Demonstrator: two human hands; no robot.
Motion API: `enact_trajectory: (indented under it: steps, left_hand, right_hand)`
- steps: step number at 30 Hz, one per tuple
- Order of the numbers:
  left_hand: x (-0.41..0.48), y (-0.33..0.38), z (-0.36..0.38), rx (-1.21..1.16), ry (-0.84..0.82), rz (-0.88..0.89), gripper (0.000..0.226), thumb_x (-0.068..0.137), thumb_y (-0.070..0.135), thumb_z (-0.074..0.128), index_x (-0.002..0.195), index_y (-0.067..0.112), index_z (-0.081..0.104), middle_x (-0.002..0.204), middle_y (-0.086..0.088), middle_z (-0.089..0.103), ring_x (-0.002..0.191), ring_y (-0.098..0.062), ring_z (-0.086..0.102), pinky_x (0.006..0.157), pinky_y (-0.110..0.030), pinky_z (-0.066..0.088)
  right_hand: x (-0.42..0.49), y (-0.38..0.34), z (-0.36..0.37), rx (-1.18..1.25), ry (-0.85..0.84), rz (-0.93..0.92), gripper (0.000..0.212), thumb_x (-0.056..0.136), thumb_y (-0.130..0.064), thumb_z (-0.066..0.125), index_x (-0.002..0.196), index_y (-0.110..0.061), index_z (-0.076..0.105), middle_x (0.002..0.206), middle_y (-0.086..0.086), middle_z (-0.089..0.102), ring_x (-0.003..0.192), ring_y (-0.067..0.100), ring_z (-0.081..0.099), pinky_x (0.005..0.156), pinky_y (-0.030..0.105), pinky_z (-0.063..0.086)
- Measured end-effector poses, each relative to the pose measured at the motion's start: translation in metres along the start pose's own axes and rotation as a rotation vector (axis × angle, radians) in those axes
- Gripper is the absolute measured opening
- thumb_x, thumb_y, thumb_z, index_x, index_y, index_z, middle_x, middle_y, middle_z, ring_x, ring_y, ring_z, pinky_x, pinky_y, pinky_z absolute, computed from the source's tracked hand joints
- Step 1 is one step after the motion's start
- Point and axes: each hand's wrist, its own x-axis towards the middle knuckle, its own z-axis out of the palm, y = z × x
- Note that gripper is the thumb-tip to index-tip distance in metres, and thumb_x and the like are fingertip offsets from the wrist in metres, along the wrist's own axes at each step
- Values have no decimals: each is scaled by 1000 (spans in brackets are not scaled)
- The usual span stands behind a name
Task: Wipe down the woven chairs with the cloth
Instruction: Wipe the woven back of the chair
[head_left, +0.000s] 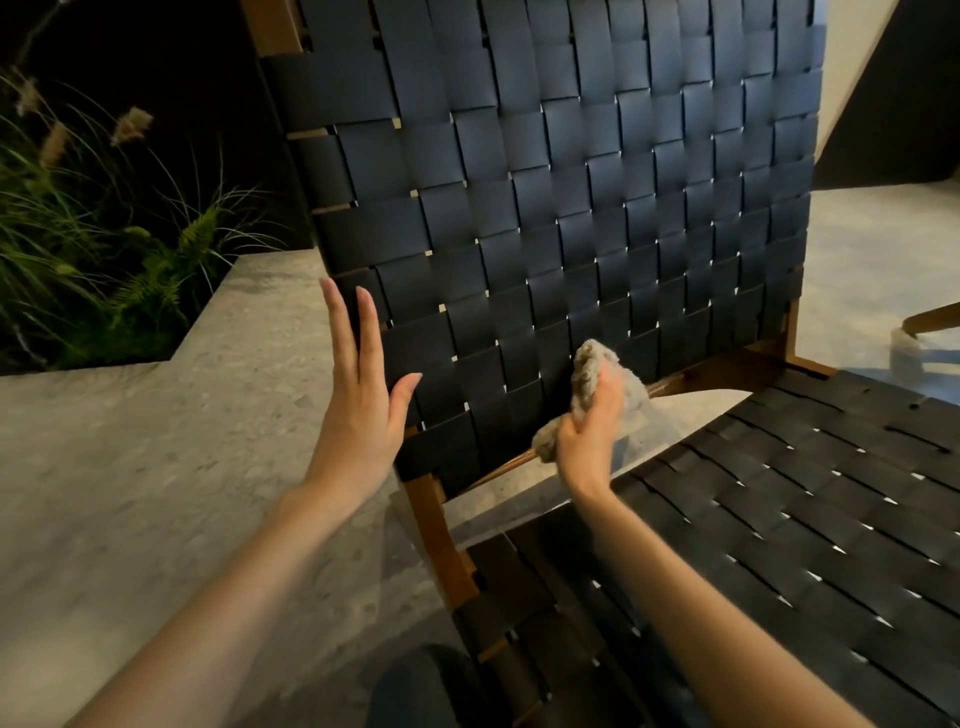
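Note:
A chair with a black woven backrest and a black woven seat on a brown wooden frame fills the middle and right of the view. My right hand grips a bunched grey-beige cloth and holds it against the lower part of the backrest, just above the wooden rail. My left hand has straight, spread fingers beside the backrest's left edge; whether it touches the weave I cannot tell.
A grey stone ledge runs along the left of the chair. Ferns and grasses grow in a dark bed at the far left. Part of another wooden chair frame shows at the right edge on a pale floor.

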Motion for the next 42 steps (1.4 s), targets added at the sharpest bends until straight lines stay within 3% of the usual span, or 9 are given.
enact_trajectory:
  steps: [4, 9, 13, 19, 24, 32, 34, 37, 42]
  left_hand:
    - [1, 1, 11, -46, -25, 1, 86, 88, 3, 61, 147, -1, -1, 148, -12, -22, 130, 19, -23, 87, 14, 12]
    - [-22, -13, -51, 20, -58, -84, 84, 90, 4, 57, 148, 9, -3, 151, -4, -21, 130, 21, -19, 86, 13, 18]
    - [-17, -15, -61, -22, -168, -48, 74, 95, 7, 51, 150, 12, 1, 156, 0, -16, 132, 21, -11, 88, 10, 22]
    - [-14, -26, -76, 52, -160, 9, 64, 96, -2, 43, 150, 15, 13, 159, 5, 8, 137, 14, 7, 99, 5, 20]
    - [-27, -36, -76, 149, -249, 9, 78, 94, -12, 40, 148, 28, 0, 158, 14, -2, 145, -4, 5, 96, -15, 33]
    - [-36, -34, -63, 136, -307, -30, 83, 96, -7, 38, 145, 34, -14, 153, 24, -19, 145, -4, -5, 92, -35, 49]
    - [-38, -34, -62, 134, -304, -33, 85, 96, -7, 39, 145, 36, -16, 152, 27, -22, 144, -3, -6, 91, -32, 49]
    - [-38, -33, -61, 131, -311, -41, 88, 95, -7, 39, 143, 37, -20, 150, 29, -24, 144, -3, -7, 86, -22, 47]
    - [-40, -32, -64, 138, -321, -40, 80, 98, 0, 36, 144, 37, -19, 149, 31, -24, 144, -4, -6, 79, -14, 49]
  right_hand:
    - [-64, -19, 31, 46, -151, -99, 89, 87, 9, 49, 143, -41, 0, 159, -8, -11, 145, 10, -10, 118, 36, 0]
    - [-136, -62, 43, 90, -523, -287, 89, 85, 11, 51, 148, -34, 7, 160, -9, -6, 146, 9, -10, 119, 37, 0]
    - [-105, -81, 32, 41, -492, -640, 78, 88, 1, 57, 150, -24, 18, 160, -3, 8, 147, 19, 5, 121, 34, 3]
    - [-75, -88, 51, -197, -435, -831, 59, 95, -11, 51, 149, -17, 28, 158, -2, 15, 147, 28, 8, 119, 50, 8]
    - [-91, -55, 37, -354, -555, -919, 52, 99, -31, 36, 149, -16, 30, 157, 1, 20, 146, 30, 13, 119, 48, 8]
    - [-112, -19, 0, -614, -995, -837, 58, 98, -19, 46, 149, -32, 24, 157, -15, 13, 147, 21, -12, 118, 45, -9]
    - [-111, -23, -6, -618, -1088, -773, 57, 95, -13, 50, 146, -33, 34, 154, -15, 26, 148, 19, -1, 120, 43, 1]
    - [-103, -41, -8, -678, -1198, -670, 59, 89, -6, 52, 140, -36, 43, 141, -5, 49, 130, 17, 44, 104, 39, 40]
    - [-99, -49, -12, -643, -1110, -711, 49, 85, -13, 57, 130, -32, 52, 124, -2, 59, 111, 19, 57, 88, 36, 51]
